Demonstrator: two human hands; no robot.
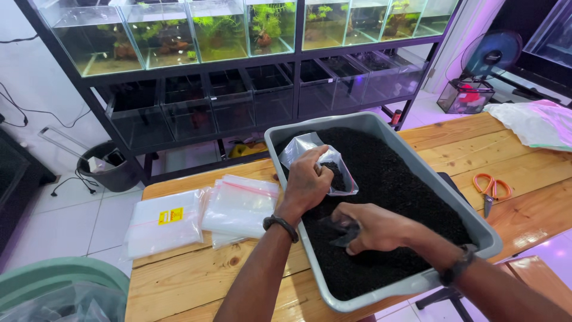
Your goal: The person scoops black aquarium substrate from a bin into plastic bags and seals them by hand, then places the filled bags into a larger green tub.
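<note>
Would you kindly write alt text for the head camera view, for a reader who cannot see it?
The left hand holds a small clear plastic bag open over a grey tray of black granular substrate, while the right hand digs into it with a dark scoop. Empty zip bags and orange scissors lie on the wooden table.

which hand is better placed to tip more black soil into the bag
Right, probably. The right hand is down in the soil gripping a dark scoop, just below the bag's mouth. The left hand is busy holding the clear bag open over the grey tray.
</note>
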